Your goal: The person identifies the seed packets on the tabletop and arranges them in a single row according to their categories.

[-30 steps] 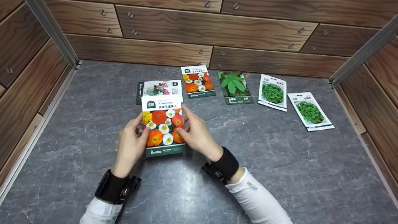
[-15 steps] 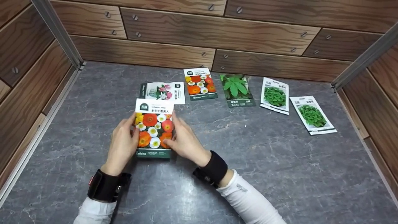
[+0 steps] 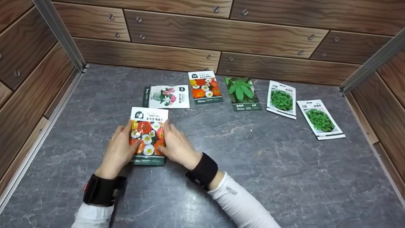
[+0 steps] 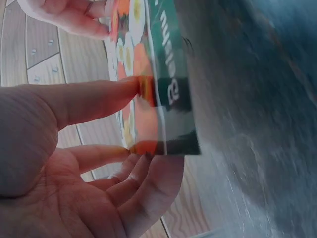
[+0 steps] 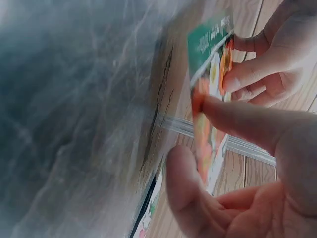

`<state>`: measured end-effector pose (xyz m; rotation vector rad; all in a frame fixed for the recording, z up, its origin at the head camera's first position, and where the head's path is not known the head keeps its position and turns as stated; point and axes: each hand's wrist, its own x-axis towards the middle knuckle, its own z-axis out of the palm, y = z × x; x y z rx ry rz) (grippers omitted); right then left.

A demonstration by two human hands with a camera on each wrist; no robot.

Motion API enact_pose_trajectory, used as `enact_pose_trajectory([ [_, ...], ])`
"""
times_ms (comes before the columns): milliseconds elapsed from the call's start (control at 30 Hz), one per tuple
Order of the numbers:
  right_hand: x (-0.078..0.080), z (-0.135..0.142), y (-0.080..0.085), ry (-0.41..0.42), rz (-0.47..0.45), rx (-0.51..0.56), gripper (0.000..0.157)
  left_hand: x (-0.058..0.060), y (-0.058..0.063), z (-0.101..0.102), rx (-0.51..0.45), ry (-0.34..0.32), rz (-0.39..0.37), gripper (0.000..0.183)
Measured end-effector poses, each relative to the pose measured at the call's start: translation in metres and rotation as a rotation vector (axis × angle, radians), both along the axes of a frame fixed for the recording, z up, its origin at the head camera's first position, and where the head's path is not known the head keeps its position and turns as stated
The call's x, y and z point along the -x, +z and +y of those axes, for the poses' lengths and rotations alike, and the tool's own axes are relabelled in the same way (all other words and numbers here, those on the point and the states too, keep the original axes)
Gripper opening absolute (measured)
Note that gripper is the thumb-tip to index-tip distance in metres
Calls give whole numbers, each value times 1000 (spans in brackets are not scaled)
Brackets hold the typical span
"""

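Note:
Both hands hold a seed packet (image 3: pixel 146 136) printed with orange, red and white flowers, raised at the left of the table. My left hand (image 3: pixel 116 150) pinches its left edge, thumb on the printed face and fingers behind, as the left wrist view of the packet (image 4: pixel 143 64) shows. On the opposite edge my right hand (image 3: pixel 180 146) grips it, thumb (image 5: pixel 233 116) pressed to the front. Just beyond the held packet lies a packet with pink flowers (image 3: pixel 167 96), turned sideways.
Along the back of the grey table (image 3: pixel 269 177) lie another orange-flower packet (image 3: pixel 206 88), a green-leaf packet (image 3: pixel 243 94) and two white packets with green herbs, one (image 3: pixel 281 99) left of the other (image 3: pixel 321 119). Wood-patterned walls (image 3: pixel 177 34) enclose the back and sides.
Both hands have carried the orange-flower packet left and slightly toward the person, uncovering more of the pink-flower packet. The head view has shifted slightly; the other packets stay put.

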<state>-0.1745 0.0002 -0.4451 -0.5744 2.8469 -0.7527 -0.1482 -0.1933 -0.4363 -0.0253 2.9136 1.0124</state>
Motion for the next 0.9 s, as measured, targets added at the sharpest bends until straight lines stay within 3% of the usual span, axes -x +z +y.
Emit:
enact_pose_trajectory([
  [467,5,-15,-8,42,41,-197,91,3,-11,-8,96,-19,-6,77],
  [667,4,-16,-10,72,100,-238,78,3,-13,-7,164,-40,-4,71],
  [900,6,-22,-11,80,95,-262,72,3,-19,-10,177,-34,21,63],
])
